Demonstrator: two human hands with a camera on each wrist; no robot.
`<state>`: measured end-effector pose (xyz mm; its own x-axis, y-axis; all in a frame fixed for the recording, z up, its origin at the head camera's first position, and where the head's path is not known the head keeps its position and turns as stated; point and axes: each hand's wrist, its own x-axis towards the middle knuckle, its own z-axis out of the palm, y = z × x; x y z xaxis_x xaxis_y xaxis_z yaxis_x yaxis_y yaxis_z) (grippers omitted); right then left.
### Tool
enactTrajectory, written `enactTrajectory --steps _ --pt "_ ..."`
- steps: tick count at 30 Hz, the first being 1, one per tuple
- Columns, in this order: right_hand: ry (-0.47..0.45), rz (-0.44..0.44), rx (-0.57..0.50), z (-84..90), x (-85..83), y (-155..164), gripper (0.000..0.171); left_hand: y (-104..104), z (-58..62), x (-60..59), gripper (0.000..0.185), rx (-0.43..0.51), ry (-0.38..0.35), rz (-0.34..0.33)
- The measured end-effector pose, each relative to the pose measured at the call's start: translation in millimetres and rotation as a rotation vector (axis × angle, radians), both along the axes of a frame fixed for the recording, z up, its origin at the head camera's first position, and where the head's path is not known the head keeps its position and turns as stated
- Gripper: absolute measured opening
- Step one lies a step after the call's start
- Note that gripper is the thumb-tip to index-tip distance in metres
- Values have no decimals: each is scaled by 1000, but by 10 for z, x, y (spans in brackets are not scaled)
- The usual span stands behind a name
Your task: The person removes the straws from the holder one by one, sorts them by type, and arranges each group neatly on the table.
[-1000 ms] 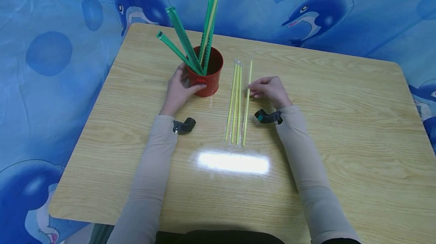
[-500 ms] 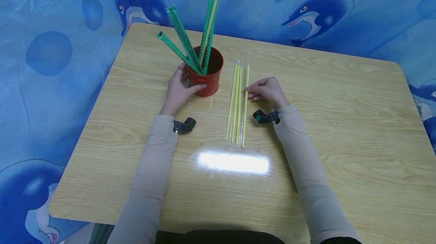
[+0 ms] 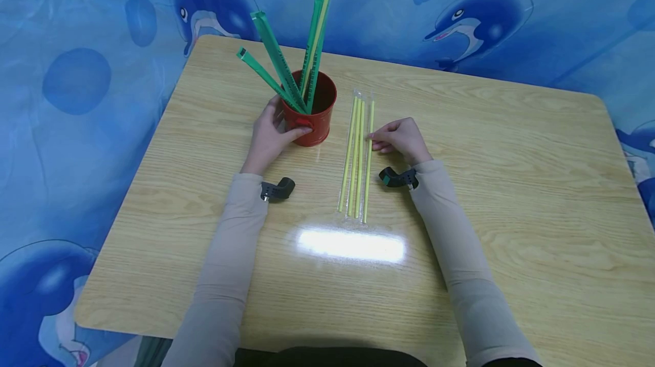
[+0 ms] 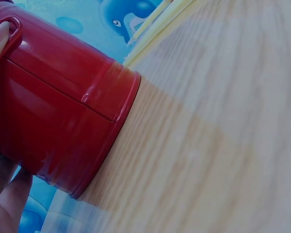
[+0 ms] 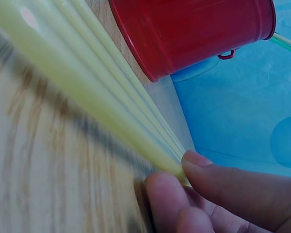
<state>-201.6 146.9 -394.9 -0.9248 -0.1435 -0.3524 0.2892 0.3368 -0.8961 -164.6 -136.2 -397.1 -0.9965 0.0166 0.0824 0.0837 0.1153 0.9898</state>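
The wooden table [image 3: 512, 196] carries everything in its far-left half; the near edge and the whole right side lie open, and the red bucket [image 3: 314, 114] stands well back from the far and left edges. The left hand [image 3: 268, 136] grips this bucket, fingers curled round its left wall and thumb on the small side handle. Green wrapped straws [image 3: 276, 68] and one yellow wrapped straw [image 3: 319, 20] lean out of the bucket towards the far side. Just right of the bucket, apart from it, four yellow straws [image 3: 355, 156] lie flat and parallel, running from far to near, close against one another. The right hand [image 3: 401, 138] rests at their right flank, fingers drawn together, fingertips [image 5: 199, 162] touching the rightmost straw [image 3: 368, 156] near its middle; whether they pinch it or merely press it cannot be told from the blurred right wrist view. The straws are thin, pale yellow and clear-wrapped.
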Motion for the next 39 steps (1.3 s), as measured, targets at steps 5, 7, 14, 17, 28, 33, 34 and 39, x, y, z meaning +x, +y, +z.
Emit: enactTrajectory --steps 5,7,14,17,28,33,34,39 --pt "-1 2 22 9 2 -12 17 2 12 6 80 9 -5 -4" --pt "0 5 32 15 3 -15 17 2 10 4 79 11 -2 -4" --pt "11 17 75 25 5 -31 19 4 16 6 79 5 -2 -1" --pt "18 23 96 26 3 -30 19 3 10 6 79 0 1 0" --pt "23 35 106 43 9 -26 14 -2 1 -5 79 -3 0 1" --pt "30 28 104 50 8 -18 17 -1 7 -7 79 3 -4 2" --pt "36 26 103 53 7 -13 18 -1 8 -7 79 2 -4 3" --pt "63 19 82 94 1 0 18 -4 15 1 80 -13 0 8"
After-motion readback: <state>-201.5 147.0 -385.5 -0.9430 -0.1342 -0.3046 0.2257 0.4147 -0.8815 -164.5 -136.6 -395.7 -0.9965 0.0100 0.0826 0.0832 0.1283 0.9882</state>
